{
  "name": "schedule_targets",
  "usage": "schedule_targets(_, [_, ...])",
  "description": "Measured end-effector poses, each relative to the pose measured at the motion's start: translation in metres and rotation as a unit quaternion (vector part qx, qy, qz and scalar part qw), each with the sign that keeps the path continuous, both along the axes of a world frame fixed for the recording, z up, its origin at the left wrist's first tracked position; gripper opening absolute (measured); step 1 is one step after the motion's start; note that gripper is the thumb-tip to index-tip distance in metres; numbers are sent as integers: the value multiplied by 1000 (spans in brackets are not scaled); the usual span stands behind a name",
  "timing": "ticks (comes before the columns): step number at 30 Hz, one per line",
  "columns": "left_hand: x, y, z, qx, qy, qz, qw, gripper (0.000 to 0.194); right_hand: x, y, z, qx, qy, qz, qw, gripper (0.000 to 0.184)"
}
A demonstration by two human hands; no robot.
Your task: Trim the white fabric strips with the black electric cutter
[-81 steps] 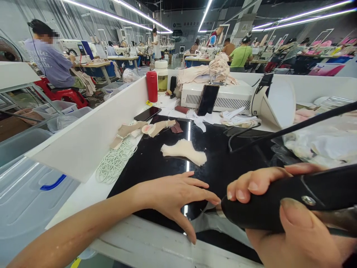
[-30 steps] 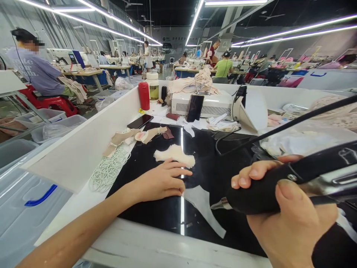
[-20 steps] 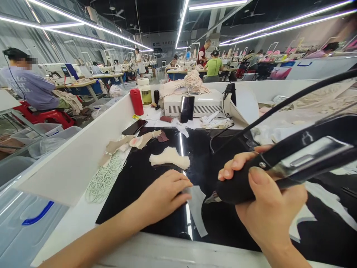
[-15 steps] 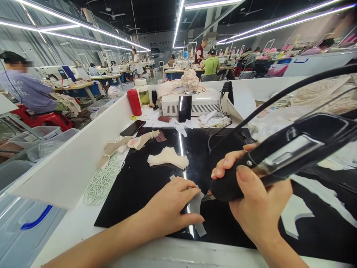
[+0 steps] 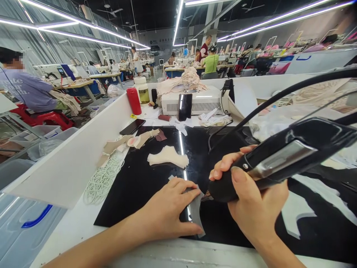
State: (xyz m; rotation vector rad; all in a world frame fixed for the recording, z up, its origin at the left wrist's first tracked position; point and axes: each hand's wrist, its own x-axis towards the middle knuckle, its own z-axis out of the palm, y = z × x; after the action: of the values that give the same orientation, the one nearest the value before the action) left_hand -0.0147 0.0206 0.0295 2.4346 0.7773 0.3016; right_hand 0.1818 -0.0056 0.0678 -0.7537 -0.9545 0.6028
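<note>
My left hand (image 5: 174, 208) lies with its fingers spread on a thin grey cut piece (image 5: 197, 208), pressing it to the black mat (image 5: 134, 193). Thumb and forefinger rest along the piece, and the palm hides part of it. My right hand (image 5: 255, 199) is wrapped round a black corded handheld tool (image 5: 284, 156) with a shiny metal plate on its side. The tool's rounded front end is close to the right edge of the grey piece; its working tip is hardly visible. Beyond my left hand lies a cream stack of cut fabric pieces (image 5: 167, 156).
Pale cut pieces (image 5: 297, 214) lie on the mat at right. A coil of pale green cord (image 5: 103, 180) and a phone (image 5: 132, 127) are at left. Behind stand a red bottle (image 5: 134, 101), a white machine (image 5: 200, 102) and an upright phone (image 5: 185, 107). The tool's cable (image 5: 267, 102) arches overhead.
My left thumb has moved down along the grey piece to its lower end. The tool in my right hand has shifted slightly left and its rear has dipped a little.
</note>
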Motion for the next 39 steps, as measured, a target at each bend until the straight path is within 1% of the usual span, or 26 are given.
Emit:
schedule_targets(3, [-1, 0, -1, -5, 1, 3, 1000, 89, -1, -2, 2, -5, 2, -2, 1000, 40])
schedule_targets(6, [-1, 0, -1, -6, 2, 6, 1000, 89, -2, -7, 4, -9, 6, 10, 1000, 41])
schedule_targets(10, [0, 0, 2, -11, 6, 5, 1000, 92, -2, -14, 2, -7, -2, 26, 1000, 42])
schedule_targets(15, [1, -1, 4, -13, 3, -3, 1000, 93, -2, -16, -1, -13, -7, 20, 1000, 38])
schedule_targets(18, [2, -1, 1, -14, -4, -1, 1000, 93, -2, -19, 4, -20, 0, 25, 999, 41])
schedule_targets(23, [2, -1, -2, -10, -8, 4, 1000, 87, -6, -29, 16, -14, 25, 40, 999, 42])
schedule_targets(26, [1, -2, -3, -7, -14, 3, 1000, 87, -8, -36, 19, -17, 32, 47, 998, 42])
schedule_targets(33, [2, -2, -2, -6, -14, -1, 1000, 89, -8, -41, 13, -28, 31, 28, 999, 48])
schedule_targets(39, [3, -4, -2, -2, -18, 4, 1000, 88, -7, -39, 10, -31, 5, 17, 999, 46])
